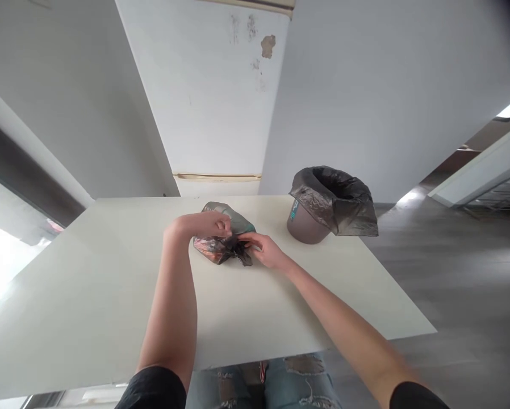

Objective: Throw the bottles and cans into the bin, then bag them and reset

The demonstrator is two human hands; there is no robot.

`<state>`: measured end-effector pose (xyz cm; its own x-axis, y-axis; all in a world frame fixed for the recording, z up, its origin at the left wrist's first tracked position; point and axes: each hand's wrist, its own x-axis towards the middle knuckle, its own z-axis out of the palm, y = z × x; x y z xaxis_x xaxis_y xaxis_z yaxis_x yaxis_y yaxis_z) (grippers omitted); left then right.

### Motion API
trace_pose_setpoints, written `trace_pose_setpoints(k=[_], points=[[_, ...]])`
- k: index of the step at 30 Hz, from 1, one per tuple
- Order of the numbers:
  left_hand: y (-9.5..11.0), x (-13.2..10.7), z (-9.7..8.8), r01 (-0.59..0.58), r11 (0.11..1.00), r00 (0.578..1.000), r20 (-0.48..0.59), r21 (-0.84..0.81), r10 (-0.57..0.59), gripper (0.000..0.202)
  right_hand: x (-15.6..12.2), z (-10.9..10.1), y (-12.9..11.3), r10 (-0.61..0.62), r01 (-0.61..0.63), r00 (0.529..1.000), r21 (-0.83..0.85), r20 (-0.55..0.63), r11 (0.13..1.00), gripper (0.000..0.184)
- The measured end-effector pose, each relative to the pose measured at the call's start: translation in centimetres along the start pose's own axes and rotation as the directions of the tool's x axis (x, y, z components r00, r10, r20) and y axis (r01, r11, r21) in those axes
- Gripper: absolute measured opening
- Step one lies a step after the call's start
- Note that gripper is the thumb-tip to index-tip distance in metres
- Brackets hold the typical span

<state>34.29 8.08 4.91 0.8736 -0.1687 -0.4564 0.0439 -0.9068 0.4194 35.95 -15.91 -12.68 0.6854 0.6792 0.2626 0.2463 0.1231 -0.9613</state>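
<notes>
Ripped blue jeans (280, 380) and two black sleeve cuffs sit closest to the lens, at the near edge of the white table (88, 284). From there both bare forearms run out to a small filled plastic bag (221, 241), dark and half see-through, lying on the table a little beyond its middle. The left hand (206, 225) rests on top of the bag with its fingers curled down onto the plastic, its grip pinching the gathered material. The right hand (266, 250) comes in from the bag's right side, thumb and fingertips closed on the twisted dark neck of the bag, where the two hands nearly meet. To the right of the bag, near but apart from it, stands a small brown waste bin (306, 224) lined with a dark bin liner (340, 199) that folds over its rim and hangs down its side. Behind the bag, past the table's far edge, rises a white refrigerator (212, 96) with stained paint. Right of the table lies a grey wood floor (459, 284).
</notes>
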Motion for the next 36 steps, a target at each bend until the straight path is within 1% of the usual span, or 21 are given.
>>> trace_pose_setpoints(k=[3, 4, 6, 7, 9, 10, 12, 15, 17, 18, 19, 20, 22, 23, 24, 27, 29, 30, 32, 34, 36], points=[[-1.4, 1.4, 0.6, 0.040, 0.999, 0.993, 0.113, 0.018, -0.042, 0.038, 0.0, 1.0, 1.8, -0.046, 0.043, 0.993, -0.027, -0.108, 0.999, 0.038], [-1.8, 2.0, 0.8, 0.051, 0.998, 0.994, 0.098, 0.043, -0.055, 0.036, -0.1, 1.3, 2.3, -0.055, 0.049, 0.986, -0.039, -0.156, 0.998, 0.032], [-2.5, 3.1, 1.4, 0.044, 0.995, 0.998, 0.042, 0.095, -0.049, 0.028, -0.3, 1.5, 3.0, -0.079, 0.067, 0.968, -0.059, -0.237, 0.996, 0.020], [-2.8, 3.6, 1.9, 0.026, 0.993, 1.000, -0.012, 0.116, -0.025, 0.025, -0.4, 1.6, 3.1, -0.094, 0.082, 0.961, -0.056, -0.261, 0.995, 0.017], [-3.2, 4.4, 3.1, -0.012, 0.990, 0.982, -0.183, 0.140, 0.038, 0.024, -0.8, 1.4, 3.0, -0.112, 0.111, 0.960, -0.020, -0.257, 0.994, 0.021], [-3.3, 4.6, 3.9, -0.029, 0.989, 0.958, -0.279, 0.142, 0.068, 0.025, -0.9, 1.3, 2.8, -0.113, 0.117, 0.966, 0.005, -0.231, 0.993, 0.026], [-3.4, 4.7, 5.8, -0.067, 0.989, 0.884, -0.451, 0.131, 0.120, 0.029, -1.2, 1.1, 2.4, -0.111, 0.119, 0.980, 0.038, -0.166, 0.992, 0.036], [-3.7, 3.8, 8.8, -0.110, 0.988, 0.731, -0.666, 0.105, 0.152, 0.026, -1.2, 0.9, 2.1, -0.129, 0.130, 0.987, -0.002, -0.100, 0.992, 0.040], [-4.1, 3.0, 10.8, -0.079, 0.994, 0.615, -0.780, 0.080, 0.112, 0.022, -1.1, 0.7, 2.2, -0.162, 0.158, 0.978, -0.045, -0.129, 0.986, 0.038], [-4.5, 2.6, 11.6, -0.058, 0.996, 0.576, -0.812, 0.071, 0.092, 0.021, -0.9, 0.5, 2.3, -0.186, 0.176, 0.968, -0.071, -0.167, 0.982, 0.035], [-4.9, 2.3, 12.4, -0.044, 0.996, 0.558, -0.825, 0.073, 0.085, 0.020, -0.8, 0.3, 2.5, -0.218, 0.199, 0.953, -0.104, -0.213, 0.974, 0.032], [-5.3, 2.1, 13.0, -0.040, 0.995, 0.557, -0.825, 0.089, 0.096, 0.019, -0.7, 0.1, 2.6, -0.252, 0.220, 0.933, -0.145, -0.256, 0.965, 0.028], [-6.1, 2.1, 14.0, -0.074, 0.984, 0.570, -0.803, 0.162, 0.175, 0.020, -0.5, -0.3, 2.9, -0.310, 0.242, 0.901, -0.243, -0.304, 0.939, 0.021], [-6.5, 2.3, 14.4, -0.108, 0.971, 0.564, -0.791, 0.212, 0.235, 0.022, -0.5, -0.4, 3.1, -0.323, 0.239, 0.899, -0.285, -0.298, 0.928, 0.019], [-6.8, 2.5, 14.7, -0.145, 0.954, 0.545, -0.784, 0.262, 0.298, 0.026, -0.3, -0.4, 3.2, -0.324, 0.235, 0.905, -0.311, -0.277, 0.921, 0.020], [-7.2, 3.7, 15.2, -0.218, 0.894, 0.481, -0.753, 0.392, 0.448, 0.037, 0.1, -0.1, 3.8, -0.316, 0.236, 0.930, -0.350, -0.190, 0.906, 0.035], [-7.4, 4.4, 15.2, -0.230, 0.869, 0.489, -0.720, 0.439, 0.493, 0.030, 0.5, 0.2, 4.3, -0.335, 0.252, 0.928, -0.388, -0.162, 0.886, 0.028], [-7.4, 4.7, 15.2, -0.233, 0.864, 0.501, -0.706, 0.446, 0.500, 0.023, 0.6, 0.2, 4.4, -0.345, 0.254, 0.923, -0.402, -0.171, 0.880, 0.020], [-7.4, 5.0, 15.1, -0.246, 0.868, 0.507, -0.706, 0.430, 0.494, 0.017, 0.7, 0.1, 4.6, -0.338, 0.232, 0.913, -0.394, -0.227, 0.889, 0.021], [-7.4, 5.1, 15.3, -0.262, 0.889, 0.479, -0.749, 0.375, 0.457, 0.019, 0.5, -0.2, 4.5, -0.283, 0.171, 0.905, -0.336, -0.319, 0.926, 0.025], [-7.4, 5.0, 15.6, -0.273, 0.922, 0.443, -0.815, 0.275, 0.374, 0.017, 0.3, -0.5, 4.3, -0.223, 0.112, 0.886, -0.278, -0.408, 0.954, 0.027]])
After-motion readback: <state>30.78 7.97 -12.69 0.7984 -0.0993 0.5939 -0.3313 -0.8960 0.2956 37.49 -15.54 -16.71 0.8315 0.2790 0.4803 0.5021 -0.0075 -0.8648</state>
